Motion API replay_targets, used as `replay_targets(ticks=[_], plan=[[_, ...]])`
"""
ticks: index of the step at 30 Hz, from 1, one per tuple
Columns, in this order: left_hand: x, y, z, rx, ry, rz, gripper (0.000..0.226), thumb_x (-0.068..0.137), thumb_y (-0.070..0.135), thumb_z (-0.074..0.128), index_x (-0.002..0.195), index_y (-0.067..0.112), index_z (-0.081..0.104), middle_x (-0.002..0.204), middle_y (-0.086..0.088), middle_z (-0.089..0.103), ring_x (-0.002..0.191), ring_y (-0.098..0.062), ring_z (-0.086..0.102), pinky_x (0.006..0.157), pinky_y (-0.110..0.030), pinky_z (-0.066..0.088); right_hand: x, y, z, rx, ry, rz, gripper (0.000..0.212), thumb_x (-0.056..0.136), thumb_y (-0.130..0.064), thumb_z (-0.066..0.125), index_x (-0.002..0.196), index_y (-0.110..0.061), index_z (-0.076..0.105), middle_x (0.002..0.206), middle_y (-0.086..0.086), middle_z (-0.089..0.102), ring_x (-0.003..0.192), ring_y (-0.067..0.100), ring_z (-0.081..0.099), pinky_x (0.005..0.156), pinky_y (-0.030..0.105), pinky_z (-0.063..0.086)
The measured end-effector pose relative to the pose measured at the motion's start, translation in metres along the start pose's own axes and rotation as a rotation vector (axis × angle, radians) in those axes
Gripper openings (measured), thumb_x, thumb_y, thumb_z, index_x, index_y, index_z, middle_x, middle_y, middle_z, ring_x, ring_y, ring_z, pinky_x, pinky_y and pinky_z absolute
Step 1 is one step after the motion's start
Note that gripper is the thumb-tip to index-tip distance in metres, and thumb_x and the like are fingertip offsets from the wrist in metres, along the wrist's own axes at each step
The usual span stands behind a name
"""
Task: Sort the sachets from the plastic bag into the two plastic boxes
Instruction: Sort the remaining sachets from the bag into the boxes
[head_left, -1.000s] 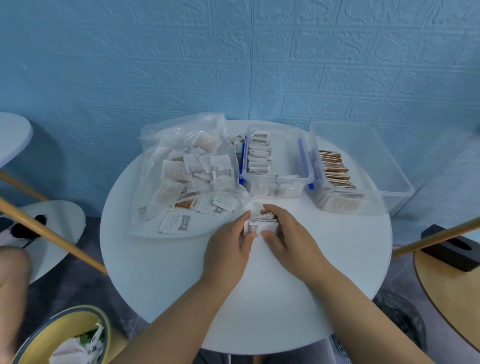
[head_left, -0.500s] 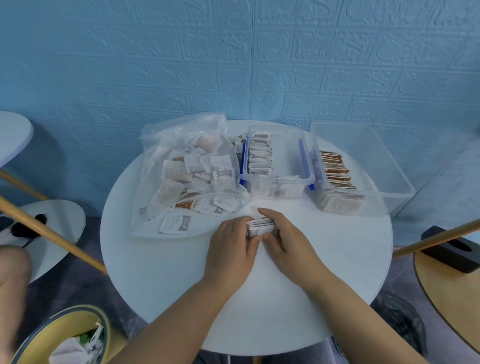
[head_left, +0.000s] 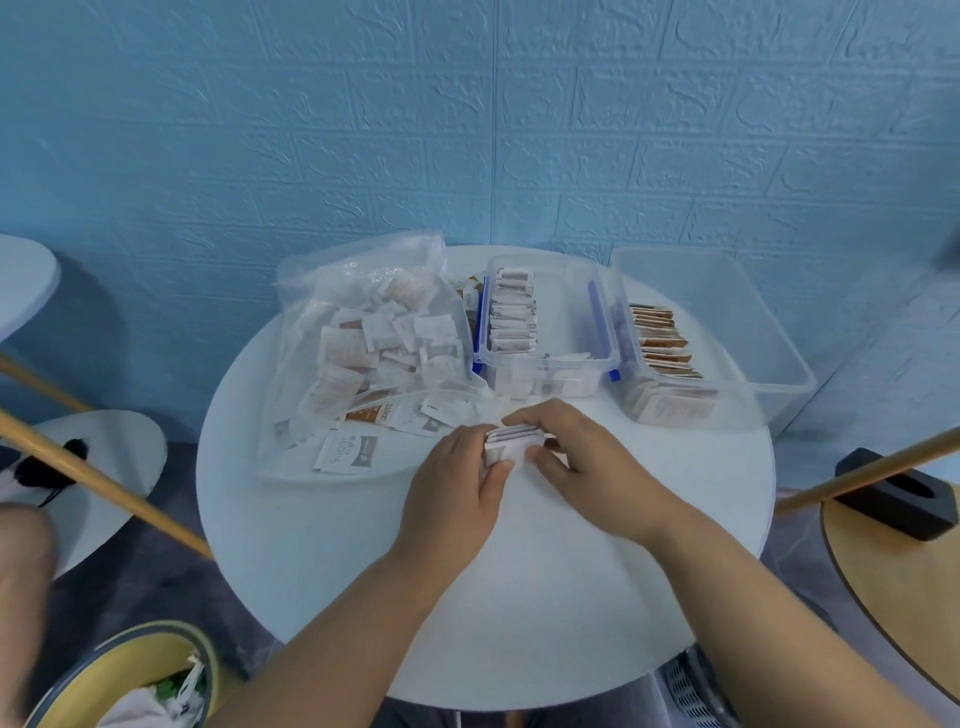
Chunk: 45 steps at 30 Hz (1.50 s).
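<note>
- The blue-clipped box (head_left: 545, 359) sits towards the back of the round white bench (head_left: 363, 571), with white sachets filed upright inside.
- Just in front of that box, the left hand (head_left: 457, 483) and right hand (head_left: 587, 457) each have a grip pinched on a small stack of sachets (head_left: 511, 439), one from either side.
- Left of the box, the plastic bag (head_left: 363, 332) lies heaped with sachets.
- Right of it, the clear box (head_left: 753, 332) holds brown-edged ones.

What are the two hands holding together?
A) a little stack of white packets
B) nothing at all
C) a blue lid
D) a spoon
A: the left hand and the right hand both pinch one small stack of white sachets between them, over the white table.
</note>
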<state>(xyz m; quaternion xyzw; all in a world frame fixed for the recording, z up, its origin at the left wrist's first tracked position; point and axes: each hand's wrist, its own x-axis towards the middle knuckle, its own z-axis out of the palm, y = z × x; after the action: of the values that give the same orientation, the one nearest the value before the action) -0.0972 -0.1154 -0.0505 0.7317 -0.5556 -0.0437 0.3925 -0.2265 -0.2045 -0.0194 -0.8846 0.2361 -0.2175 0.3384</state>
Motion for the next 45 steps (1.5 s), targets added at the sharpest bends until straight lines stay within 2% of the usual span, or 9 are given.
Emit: replay_targets(ticks=[6,10,15,18,23,33,37,42,45], plan=[[0.028,0.023,-0.019,-0.142,0.012,0.046,0.038,0.088,0.025,0.06,0.121,0.014,0.047,0.114,-0.004,0.064,0.102,-0.019,0.062,0.085,-0.037,0.051,0.024,-0.02,-0.047,-0.098,-0.039,-0.052,0.027,0.086,-0.013,0.063,0.111,-0.019,0.057,0.103,-0.008,0.059,0.086,0.002,0.052,0.076,0.013,0.046],[0.057,0.034,-0.021,-0.193,0.034,0.082,0.037,0.087,0.024,0.062,0.119,0.014,0.048,0.111,-0.003,0.065,0.098,-0.02,0.064,0.081,-0.041,0.052,0.049,-0.027,-0.078,-0.21,-0.078,-0.058,0.022,0.083,-0.016,0.066,0.102,-0.021,0.056,0.091,-0.013,0.059,0.073,0.002,0.051,0.07,0.012,0.041],[0.09,0.034,-0.008,-0.143,0.09,0.103,0.039,0.086,0.028,0.064,0.119,0.015,0.049,0.11,-0.001,0.063,0.099,-0.018,0.058,0.082,-0.033,0.047,0.077,-0.015,-0.103,-0.216,-0.139,-0.001,0.019,0.083,-0.016,0.064,0.098,-0.025,0.054,0.087,-0.018,0.056,0.082,0.006,0.052,0.074,0.015,0.041],[0.098,0.022,0.01,-0.034,0.131,0.102,0.045,0.083,0.034,0.064,0.12,0.011,0.052,0.117,-0.006,0.057,0.107,-0.024,0.05,0.091,-0.028,0.038,0.093,0.008,-0.112,-0.203,-0.096,0.068,0.021,0.083,-0.016,0.064,0.099,-0.024,0.054,0.089,-0.015,0.056,0.088,0.01,0.054,0.076,0.017,0.041],[0.087,0.003,0.037,0.075,0.216,0.094,0.056,0.08,0.051,0.045,0.121,0.013,0.046,0.131,-0.014,0.046,0.12,-0.028,0.041,0.097,-0.034,0.035,0.112,0.037,-0.114,-0.263,-0.038,0.159,0.029,0.083,-0.012,0.061,0.111,-0.019,0.057,0.101,-0.006,0.059,0.092,0.013,0.053,0.074,0.016,0.035],[0.084,-0.002,0.055,-0.06,0.312,0.002,0.07,0.078,0.055,0.05,0.131,0.013,0.033,0.138,-0.016,0.035,0.128,-0.024,0.033,0.104,-0.033,0.032,0.134,0.05,-0.095,-0.606,-0.333,0.128,0.025,0.082,-0.016,0.057,0.107,-0.013,0.056,0.099,0.003,0.063,0.082,0.016,0.048,0.074,0.028,0.04],[0.084,-0.004,0.055,-0.071,0.317,-0.003,0.073,0.077,0.056,0.051,0.132,0.012,0.032,0.136,-0.015,0.039,0.126,-0.022,0.034,0.104,-0.023,0.028,0.136,0.05,-0.092,-0.697,-0.411,0.118,0.021,0.083,-0.018,0.056,0.104,-0.014,0.054,0.088,0.0,0.056,0.077,0.017,0.045,0.068,0.028,0.037],[0.084,-0.004,0.055,-0.074,0.3,-0.037,0.079,0.075,0.058,0.05,0.132,0.004,0.039,0.136,-0.012,0.039,0.126,-0.017,0.033,0.103,-0.017,0.023,0.139,0.049,-0.095,-0.628,-0.474,0.136,0.019,0.083,-0.023,0.062,0.101,-0.017,0.056,0.078,-0.011,0.05,0.076,0.013,0.045,0.064,0.023,0.034],[0.084,-0.004,0.055,-0.066,0.301,-0.036,0.079,0.075,0.058,0.05,0.132,0.005,0.038,0.136,-0.012,0.039,0.126,-0.017,0.033,0.103,-0.02,0.025,0.141,0.049,-0.099,-0.509,-0.516,0.183,0.02,0.083,-0.028,0.065,0.101,-0.019,0.06,0.087,-0.009,0.059,0.08,0.011,0.053,0.075,0.022,0.042]])
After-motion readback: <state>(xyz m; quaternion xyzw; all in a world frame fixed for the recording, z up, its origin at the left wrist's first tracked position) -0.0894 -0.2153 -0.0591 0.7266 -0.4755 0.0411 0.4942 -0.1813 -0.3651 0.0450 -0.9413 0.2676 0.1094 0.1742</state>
